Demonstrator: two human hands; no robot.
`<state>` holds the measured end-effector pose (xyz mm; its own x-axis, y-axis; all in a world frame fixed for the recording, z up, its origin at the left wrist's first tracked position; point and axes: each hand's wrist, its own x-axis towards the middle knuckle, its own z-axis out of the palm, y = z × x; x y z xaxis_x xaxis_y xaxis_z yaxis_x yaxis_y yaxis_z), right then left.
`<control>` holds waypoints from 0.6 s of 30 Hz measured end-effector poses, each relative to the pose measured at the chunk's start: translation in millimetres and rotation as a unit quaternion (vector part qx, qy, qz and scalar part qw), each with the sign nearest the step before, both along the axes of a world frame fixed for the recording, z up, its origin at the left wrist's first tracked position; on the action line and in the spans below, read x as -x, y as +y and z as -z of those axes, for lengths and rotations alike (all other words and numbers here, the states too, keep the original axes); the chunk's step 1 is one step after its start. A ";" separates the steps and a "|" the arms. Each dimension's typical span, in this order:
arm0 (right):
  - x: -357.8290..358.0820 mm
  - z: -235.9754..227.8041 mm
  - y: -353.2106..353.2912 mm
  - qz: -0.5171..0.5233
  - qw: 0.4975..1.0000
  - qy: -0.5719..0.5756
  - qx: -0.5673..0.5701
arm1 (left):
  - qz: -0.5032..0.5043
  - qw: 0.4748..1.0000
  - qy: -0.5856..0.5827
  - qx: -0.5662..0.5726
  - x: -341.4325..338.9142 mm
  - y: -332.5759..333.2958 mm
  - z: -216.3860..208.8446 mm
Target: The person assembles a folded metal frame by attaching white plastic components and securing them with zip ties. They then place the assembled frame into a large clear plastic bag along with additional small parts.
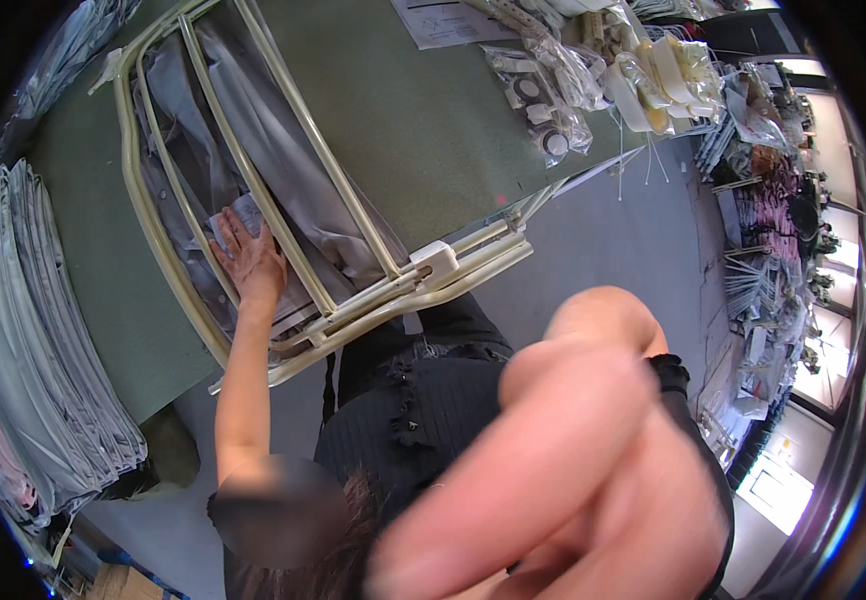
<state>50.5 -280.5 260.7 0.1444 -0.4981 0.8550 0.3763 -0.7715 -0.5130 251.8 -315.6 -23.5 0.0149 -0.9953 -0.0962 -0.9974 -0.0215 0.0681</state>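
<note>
Sitting well left of the left grip [248,262] is a tall pile of folded grey cloth [48,345], with a bunch of wrapped cloth [73,55] farther beyond it. The green desk [83,250] shows between that pile and the grip. Closer in, a cream metal frame [328,155] lies tilted across the desk, its bars passing on both sides of the grip and its near end sticking out over the desk's edge. Under the bars and under the grip lies a long piece of grey material [288,170], creased and spreading away from the person.

The left grip is loose and flat, fingers apart, pressing on a pale patch of the material between two bars and clenching nothing. To its right, near the person's black top [403,400], a white block [436,260] sits at the frame's corner.

Beyond and right of the grip are a sheet of paper [443,22] and clear bags [543,100] holding small parts. The right arm [553,430] is bent and blurred, right of and nearer than the left grip; its own grip is out of view, so I cannot tell its state. Well off to the far right hang crowded goods [753,290], with a bright window [778,487] nearer than them.
</note>
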 end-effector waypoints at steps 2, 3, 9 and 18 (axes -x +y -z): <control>13.5 2.4 5.6 0.031 1.000 0.006 -0.001 | 0.002 1.000 0.031 -0.004 3.0 6.7 -7.6; 17.4 1.0 8.7 0.046 0.999 0.013 -0.002 | 0.014 0.998 0.054 0.006 6.5 7.7 -7.6; 31.7 0.6 9.7 0.049 0.998 0.034 -0.007 | -0.021 0.975 0.163 0.148 -4.7 10.5 0.1; 174.0 248.2 -8.4 0.191 0.642 0.659 -0.342 | -0.247 0.760 0.584 -0.141 58.8 209.9 -14.8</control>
